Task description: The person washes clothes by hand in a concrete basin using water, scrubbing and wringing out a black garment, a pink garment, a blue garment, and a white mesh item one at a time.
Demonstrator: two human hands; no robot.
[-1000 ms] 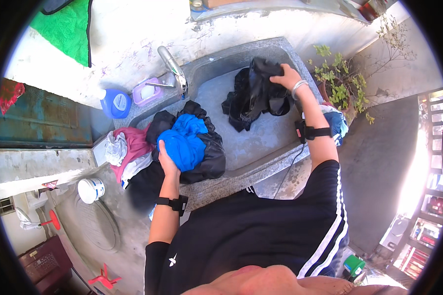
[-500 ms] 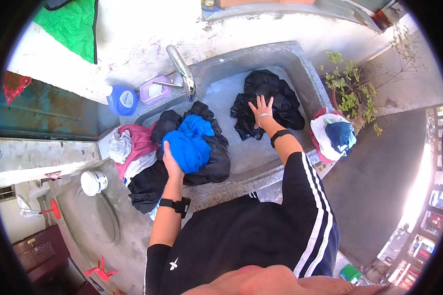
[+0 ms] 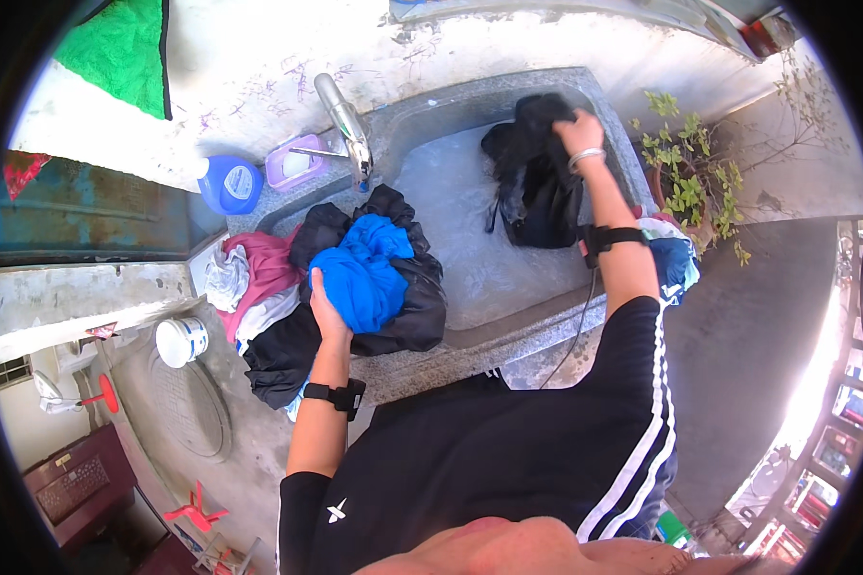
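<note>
In the stone sink (image 3: 422, 372) lies milky water. My right hand (image 3: 579, 134) grips the upper end of a wet black garment (image 3: 544, 201) at the sink's far right and holds it raised, its lower part hanging to the water. On the left side of the sink, my left hand (image 3: 327, 309) rests against a bunched blue garment (image 3: 362, 287), its fingers partly hidden along the cloth. The blue cloth sits on a heap of dark clothes (image 3: 422, 307).
A chrome faucet (image 3: 343, 120), blue detergent jug (image 3: 230, 186) and pink soap box (image 3: 292, 165) stand at the back left. Pink and white clothes (image 3: 259, 273) drape over the left edge. More clothes (image 3: 676, 264) lie at the right edge, near a potted plant (image 3: 690, 172).
My right hand has gone from lying spread on the black garment to gripping it, lifting it toward the far right. My left hand stays at the blue garment.
</note>
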